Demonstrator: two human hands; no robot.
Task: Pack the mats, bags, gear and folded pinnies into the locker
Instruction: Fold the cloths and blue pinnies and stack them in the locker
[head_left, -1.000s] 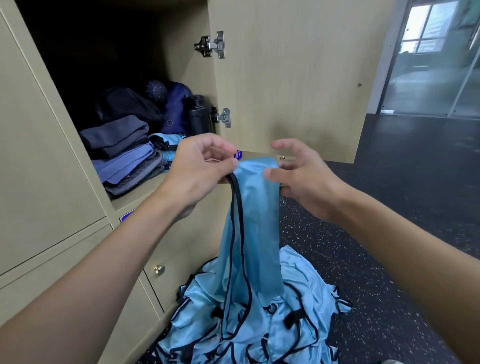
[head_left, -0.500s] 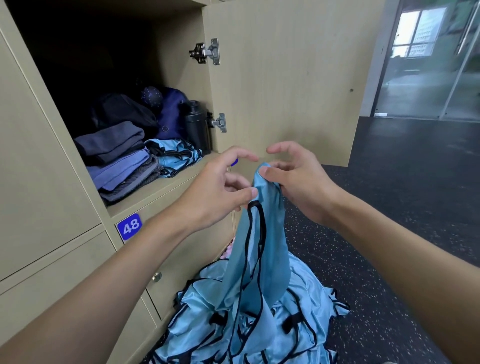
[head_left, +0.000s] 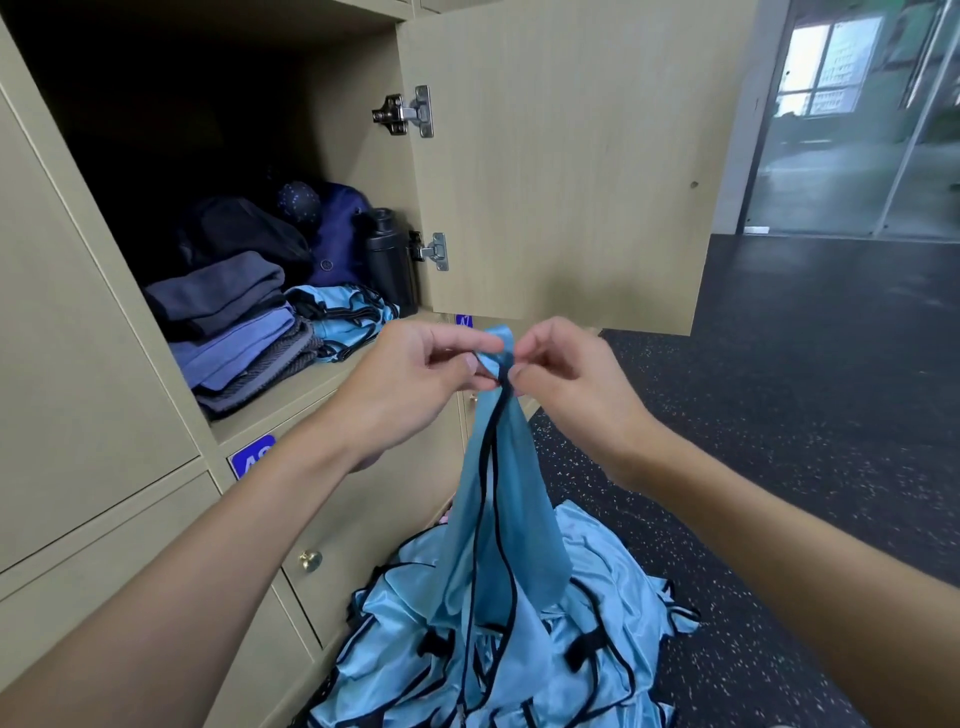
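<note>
Before the open locker (head_left: 291, 395), I am watching one blue pinny (head_left: 498, 493) being held up.
Both the left hand (head_left: 415, 384) and the right hand (head_left: 566, 379) are pinching its top edge, letting it hang straight toward the floor pile (head_left: 597, 649) (for folding, I judge); folded pinnies (head_left: 348, 317) are lying inside.

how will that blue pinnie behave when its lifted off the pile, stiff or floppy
Probably very floppy: pinched at its top by the left hand and right hand, the blue pinnie hangs in limp folds. Likely light, since a mere pinch holds it up. Its sheen suggests slippery cloth that may slide on the pile below.
</note>
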